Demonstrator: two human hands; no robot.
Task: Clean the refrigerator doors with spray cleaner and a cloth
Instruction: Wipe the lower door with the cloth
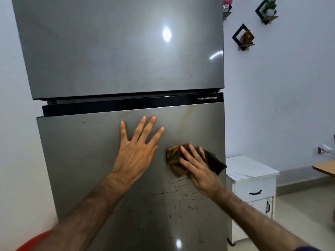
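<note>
A tall grey two-door refrigerator fills the view. Its upper door (117,51) looks smooth and shiny. The lower door (81,160) carries brown splatter and drip marks (174,194) low down and a faint yellowish streak (188,113) near its top edge. My left hand (137,149) lies flat on the lower door with fingers spread, holding nothing. My right hand (197,167) presses a stained brown cloth (174,158) flat against the lower door, just above the splatter. No spray bottle is in view.
A white bedside cabinet (253,180) with black handles stands right of the refrigerator. Small diamond wall shelves (243,38) with ornaments hang on the white wall. A wooden table edge (324,168) shows far right, a red object (34,241) at bottom left.
</note>
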